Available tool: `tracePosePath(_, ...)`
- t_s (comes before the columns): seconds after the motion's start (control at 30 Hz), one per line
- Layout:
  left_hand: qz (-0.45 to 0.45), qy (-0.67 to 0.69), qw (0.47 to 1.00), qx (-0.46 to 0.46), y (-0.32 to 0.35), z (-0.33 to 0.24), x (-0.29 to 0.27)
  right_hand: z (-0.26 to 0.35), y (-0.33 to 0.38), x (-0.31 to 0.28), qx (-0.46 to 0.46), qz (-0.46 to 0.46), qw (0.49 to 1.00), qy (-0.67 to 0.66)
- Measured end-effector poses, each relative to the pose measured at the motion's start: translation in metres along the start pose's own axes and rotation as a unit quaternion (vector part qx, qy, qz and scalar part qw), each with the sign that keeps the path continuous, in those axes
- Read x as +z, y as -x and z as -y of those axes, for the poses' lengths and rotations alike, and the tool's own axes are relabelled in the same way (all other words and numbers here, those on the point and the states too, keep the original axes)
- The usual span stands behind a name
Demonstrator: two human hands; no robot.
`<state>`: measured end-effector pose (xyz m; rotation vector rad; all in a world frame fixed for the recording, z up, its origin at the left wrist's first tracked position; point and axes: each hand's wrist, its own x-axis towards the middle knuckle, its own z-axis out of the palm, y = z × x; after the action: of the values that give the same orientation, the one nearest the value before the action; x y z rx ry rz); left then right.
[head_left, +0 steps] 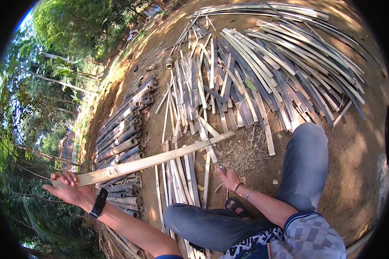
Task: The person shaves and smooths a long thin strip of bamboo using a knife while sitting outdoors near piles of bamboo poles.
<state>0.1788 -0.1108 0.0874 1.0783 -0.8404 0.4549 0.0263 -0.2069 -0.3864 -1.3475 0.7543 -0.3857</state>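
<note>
A long, pale split bamboo strip (138, 164) slants across in front of me, its far end up and to the right. My left hand (71, 188) holds its near left end, palm beneath and fingers curled over the edge. My right hand (230, 179) is closed round the handle of a knife (221, 166). The narrow blade points away from me and crosses the strip close to its far end. Whether the edge touches the wood, I cannot tell. Thin shavings (253, 149) lie on the soil just beyond my right hand.
A wide heap of split bamboo strips (263, 64) spreads over the ground ahead and right. Whole bamboo poles (125, 138) are stacked at the left. More strips (179, 181) lie beside my bent left knee (194, 216). My right knee (304, 151) rises on the right.
</note>
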Motion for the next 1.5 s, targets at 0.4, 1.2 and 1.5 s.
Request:
tracePosePath(0.4, 0.014, -0.014, 1.000, -0.002, -0.002, 0.000, -0.008, -0.023, -0.013, 0.000, -0.017, -0.021, 0.998, -0.049)
tracePosePath(1.2, 0.002, -0.026, 1.000, -0.016, -0.005, 0.002, -0.017, -0.049, -0.024, -0.002, 0.023, -0.020, 0.999, -0.030)
tracePosePath(1.5, -0.004, -0.025, 1.000, -0.014, -0.003, 0.001, -0.005, -0.036, -0.015, -0.008, -0.039, -0.024, 0.999, -0.024)
